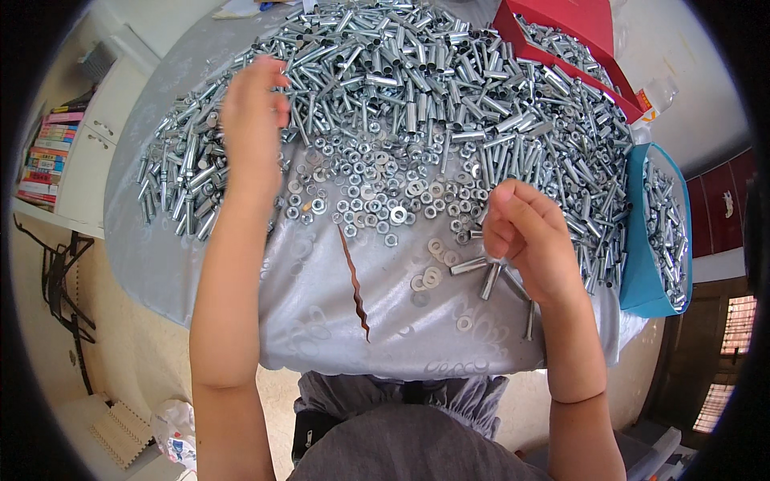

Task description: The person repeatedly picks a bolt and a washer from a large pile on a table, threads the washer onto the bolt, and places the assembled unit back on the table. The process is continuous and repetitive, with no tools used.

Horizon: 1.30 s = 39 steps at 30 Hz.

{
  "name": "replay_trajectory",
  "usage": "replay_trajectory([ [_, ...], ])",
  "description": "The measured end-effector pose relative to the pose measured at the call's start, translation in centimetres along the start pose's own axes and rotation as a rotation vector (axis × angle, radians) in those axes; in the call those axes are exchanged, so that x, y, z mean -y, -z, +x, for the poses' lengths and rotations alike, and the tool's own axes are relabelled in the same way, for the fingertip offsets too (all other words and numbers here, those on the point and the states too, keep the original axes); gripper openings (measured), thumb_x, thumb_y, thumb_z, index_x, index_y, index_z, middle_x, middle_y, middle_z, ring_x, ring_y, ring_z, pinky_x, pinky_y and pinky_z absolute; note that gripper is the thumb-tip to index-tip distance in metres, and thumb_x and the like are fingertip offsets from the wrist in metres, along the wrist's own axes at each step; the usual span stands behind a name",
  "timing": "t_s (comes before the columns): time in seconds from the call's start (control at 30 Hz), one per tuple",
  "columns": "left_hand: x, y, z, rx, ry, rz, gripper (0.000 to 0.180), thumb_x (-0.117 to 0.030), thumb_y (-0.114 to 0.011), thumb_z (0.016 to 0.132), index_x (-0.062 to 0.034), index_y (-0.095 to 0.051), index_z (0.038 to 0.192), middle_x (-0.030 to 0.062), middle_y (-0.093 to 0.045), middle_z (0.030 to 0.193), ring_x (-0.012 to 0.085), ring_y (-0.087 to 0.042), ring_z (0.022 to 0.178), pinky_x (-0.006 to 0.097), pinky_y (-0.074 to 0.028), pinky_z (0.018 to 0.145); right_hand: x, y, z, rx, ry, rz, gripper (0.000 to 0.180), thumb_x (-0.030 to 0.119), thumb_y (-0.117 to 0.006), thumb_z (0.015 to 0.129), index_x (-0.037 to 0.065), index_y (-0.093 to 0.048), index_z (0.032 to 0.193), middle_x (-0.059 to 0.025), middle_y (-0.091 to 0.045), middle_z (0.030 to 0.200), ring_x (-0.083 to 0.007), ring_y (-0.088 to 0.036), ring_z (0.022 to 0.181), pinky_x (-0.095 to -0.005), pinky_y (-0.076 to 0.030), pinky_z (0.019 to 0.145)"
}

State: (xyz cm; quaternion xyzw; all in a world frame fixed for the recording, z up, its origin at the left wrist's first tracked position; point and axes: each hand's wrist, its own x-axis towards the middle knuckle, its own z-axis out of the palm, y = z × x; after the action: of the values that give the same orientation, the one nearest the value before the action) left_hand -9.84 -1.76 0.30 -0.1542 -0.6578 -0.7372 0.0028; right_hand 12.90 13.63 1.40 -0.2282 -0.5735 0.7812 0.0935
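My left hand [255, 120] is raised over the left side of a big heap of metal sleeve anchor bolts [417, 64]. It is smeared by motion, but its fingers look apart and nothing shows in them. My right hand [529, 232] is closed at the heap's right front, thumb against curled fingers; whatever they may hold is hidden. Just below it lie a loose metal sleeve [469, 266] and a long thin bolt [529, 321]. Hex nuts [369, 192] and washers are scattered between my hands, with several flat washers [431, 277] left of my right hand.
A silvery cloth [313, 321] covers the table; a wavy brown tear or strip [353, 280] runs down its front. At the right stand a teal box [634, 280] and a red box [513, 32], both filled with metal fasteners. A clear plastic bottle [659, 94] lies beside the red box.
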Motion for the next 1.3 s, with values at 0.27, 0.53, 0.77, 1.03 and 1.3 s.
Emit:
replay_trajectory([
  [0.27, 0.8, -3.8, -4.6, 0.565, -0.810, 0.850, 0.033, -0.026, -0.057, 0.080, -0.0083, -0.057, 0.108, 0.0095, -0.056, 0.102, 0.0279, -0.050, 0.096, 0.037, -0.038, 0.085, 0.0, 1.2, 0.7, -0.198, 0.312, -0.210, 0.018, 0.017, -0.054, 0.086, 0.004, -0.052, 0.074, 0.0021, -0.045, 0.060, -0.0063, -0.041, 0.052, -0.0203, -0.032, 0.049],
  [0.53, 1.6, -3.9, -4.8, 0.632, -0.755, 0.925, 0.028, -0.025, -0.055, 0.081, -0.0101, -0.059, 0.105, 0.0095, -0.058, 0.105, 0.0258, -0.053, 0.094, 0.035, -0.041, 0.083, -0.4, 1.0, 1.0, -0.254, 0.688, -0.963, 0.008, 0.006, -0.061, 0.076, 0.001, -0.056, 0.079, -0.0092, -0.057, 0.072, -0.0212, -0.054, 0.066, -0.0302, -0.043, 0.061],
  [0.77, 2.0, -3.2, -4.1, 0.620, -0.742, 0.795, 0.011, -0.012, -0.057, 0.079, -0.0076, -0.061, 0.088, 0.0066, -0.061, 0.088, 0.0251, -0.057, 0.081, 0.034, -0.044, 0.073, -0.5, 1.6, 1.6, -0.238, 0.806, -1.114, 0.010, 0.005, -0.062, 0.073, 0.001, -0.058, 0.082, -0.0120, -0.058, 0.079, -0.0281, -0.053, 0.078, -0.0345, -0.042, 0.071],
  [1.03, 1.4, -3.1, -4.6, 0.626, -0.665, 0.769, 0.005, -0.007, -0.057, 0.077, -0.0074, -0.058, 0.082, 0.0058, -0.059, 0.080, 0.0243, -0.057, 0.075, 0.033, -0.045, 0.065, -0.2, 2.2, 1.7, -0.248, 0.789, -1.146, 0.012, 0.005, -0.061, 0.073, 0.001, -0.058, 0.083, -0.0137, -0.058, 0.081, -0.0302, -0.052, 0.079, -0.0356, -0.041, 0.072],
  [1.3, 1.3, -2.9, -4.7, 0.596, -0.632, 0.738, 0.006, -0.006, -0.057, 0.077, -0.0060, -0.057, 0.083, 0.0063, -0.059, 0.083, 0.0239, -0.058, 0.073, 0.032, -0.046, 0.063, 0.1, 2.1, 1.3, -0.234, 0.761, -1.124, 0.006, 0.003, -0.061, 0.071, 0.000, -0.059, 0.075, -0.0114, -0.058, 0.076, -0.0282, -0.053, 0.077, -0.0350, -0.042, 0.070],
])
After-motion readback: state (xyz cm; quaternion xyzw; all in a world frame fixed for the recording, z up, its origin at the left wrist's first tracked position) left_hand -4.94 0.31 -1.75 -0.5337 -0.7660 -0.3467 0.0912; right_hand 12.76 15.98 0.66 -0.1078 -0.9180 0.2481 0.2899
